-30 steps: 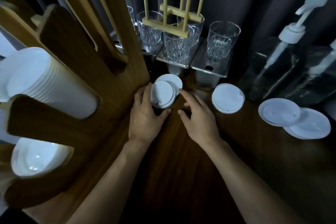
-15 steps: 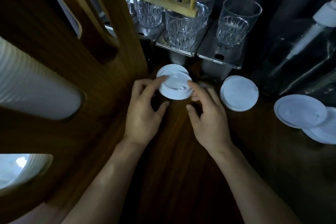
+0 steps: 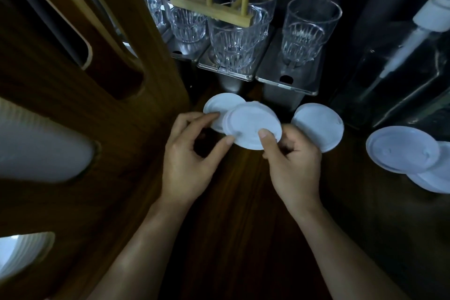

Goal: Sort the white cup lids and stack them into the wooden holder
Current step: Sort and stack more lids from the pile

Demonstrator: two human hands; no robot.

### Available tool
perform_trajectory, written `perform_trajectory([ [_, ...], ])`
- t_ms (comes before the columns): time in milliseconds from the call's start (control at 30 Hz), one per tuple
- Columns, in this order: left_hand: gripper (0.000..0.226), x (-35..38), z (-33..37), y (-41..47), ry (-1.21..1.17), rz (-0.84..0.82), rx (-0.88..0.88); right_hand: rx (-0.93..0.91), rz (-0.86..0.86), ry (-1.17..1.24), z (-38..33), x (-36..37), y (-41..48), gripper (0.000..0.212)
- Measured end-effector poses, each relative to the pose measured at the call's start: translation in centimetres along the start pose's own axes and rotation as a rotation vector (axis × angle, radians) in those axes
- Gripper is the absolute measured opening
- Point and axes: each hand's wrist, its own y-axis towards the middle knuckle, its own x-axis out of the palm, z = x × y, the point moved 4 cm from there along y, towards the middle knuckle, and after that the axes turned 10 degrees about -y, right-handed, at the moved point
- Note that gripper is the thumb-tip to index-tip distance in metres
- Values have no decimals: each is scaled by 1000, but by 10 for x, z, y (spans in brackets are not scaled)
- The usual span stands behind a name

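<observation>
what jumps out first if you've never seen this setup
Two hands at centre: the right hand pinches a white lid that the left hand steadies, overlapping a second lid. Behind stand clear glasses bearing a wooden peg holder; more loose lids lie on the dark table at right.

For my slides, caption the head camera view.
The left hand and right hand hold a round white plastic cup lid over a dark wooden table.
</observation>
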Motion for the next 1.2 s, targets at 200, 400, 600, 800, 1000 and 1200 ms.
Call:
perform_trajectory([
  [200,64,12,-16,-2,353,-164,-57,111,31,41,-1,-3,-1,13],
  [400,58,13,-19,0,365,-172,-181,176,45,118,-3,-6,1,15],
  [600,58,9,-15,3,223,-125,-167,157,43,140,-6,-6,0,19],
  [800,56,2,-10,5,-45,-37,-117,176,43,169,-4,-7,1,22],
  [1000,40,-3,-6,7,-217,49,-132,175,35,184,-3,-7,1,19],
  [1200,31,-2,-14,7,-307,60,-192,168,-5,160,0,-4,1,20],
])
